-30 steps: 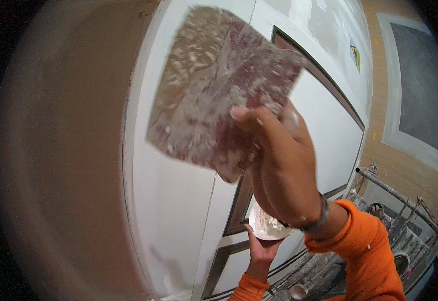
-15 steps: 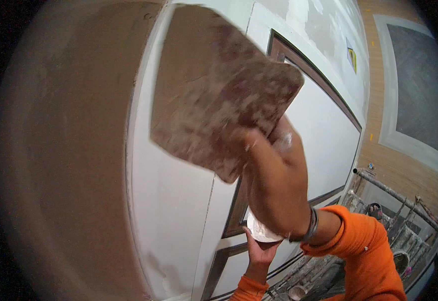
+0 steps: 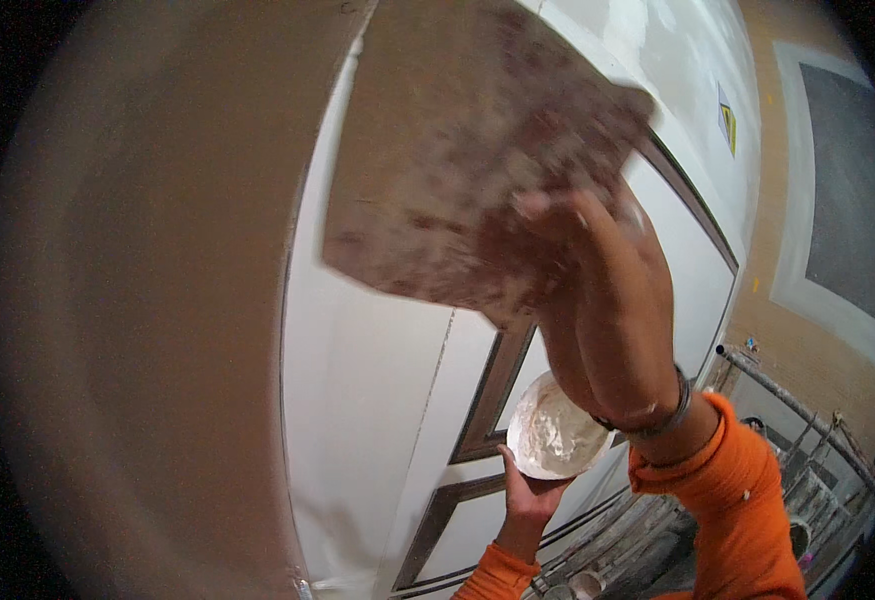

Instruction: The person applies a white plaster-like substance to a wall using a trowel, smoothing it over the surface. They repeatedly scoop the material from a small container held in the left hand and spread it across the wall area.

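Observation:
A broad, flat putty scraper (image 3: 437,170), brownish and smeared with paste, is pinched in my right hand (image 3: 607,290), whose thumb lies across its face. Motion blurs the scraper a little, and its upper edge is close to the white wall panel (image 3: 367,390). Lower down, my left hand (image 3: 532,495) supports a white bowl (image 3: 519,440) from below and the side. Pale, creamy putty (image 3: 562,425) fills part of that bowl. My right wrist and hand cover the bowl's upper right side.
A large brown surface (image 3: 157,300) takes up the left side. Dark-framed panels (image 3: 682,195) run along the white wall. At the lower right stand a metal rail (image 3: 797,415) and splattered scaffold boards, with a small pot (image 3: 585,583) among them. A wood-toned floor (image 3: 757,310) lies beyond.
My right hand and the scraper have shifted up and to the right in the view. More of the bowl and its putty now shows below my right wrist.

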Demonstrator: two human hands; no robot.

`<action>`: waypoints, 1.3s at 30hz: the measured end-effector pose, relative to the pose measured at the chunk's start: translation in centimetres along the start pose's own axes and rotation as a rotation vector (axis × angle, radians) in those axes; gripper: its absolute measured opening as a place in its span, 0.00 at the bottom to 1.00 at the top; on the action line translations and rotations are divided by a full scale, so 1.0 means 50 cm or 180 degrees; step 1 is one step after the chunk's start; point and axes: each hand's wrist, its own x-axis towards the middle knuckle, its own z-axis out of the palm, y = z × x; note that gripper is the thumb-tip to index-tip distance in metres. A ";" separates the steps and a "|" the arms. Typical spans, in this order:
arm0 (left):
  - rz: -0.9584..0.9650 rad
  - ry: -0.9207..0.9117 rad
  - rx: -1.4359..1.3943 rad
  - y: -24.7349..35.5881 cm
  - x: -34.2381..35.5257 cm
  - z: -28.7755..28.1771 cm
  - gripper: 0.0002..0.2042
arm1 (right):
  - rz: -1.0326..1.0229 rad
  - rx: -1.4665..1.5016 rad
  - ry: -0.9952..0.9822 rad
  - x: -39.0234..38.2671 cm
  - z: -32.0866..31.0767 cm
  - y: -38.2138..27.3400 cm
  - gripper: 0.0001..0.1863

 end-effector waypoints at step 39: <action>-0.0205 0.0518 -0.0359 0.006 -0.023 -0.066 0.31 | -0.0093 -0.1822 -0.0143 -0.097 -0.018 0.138 0.14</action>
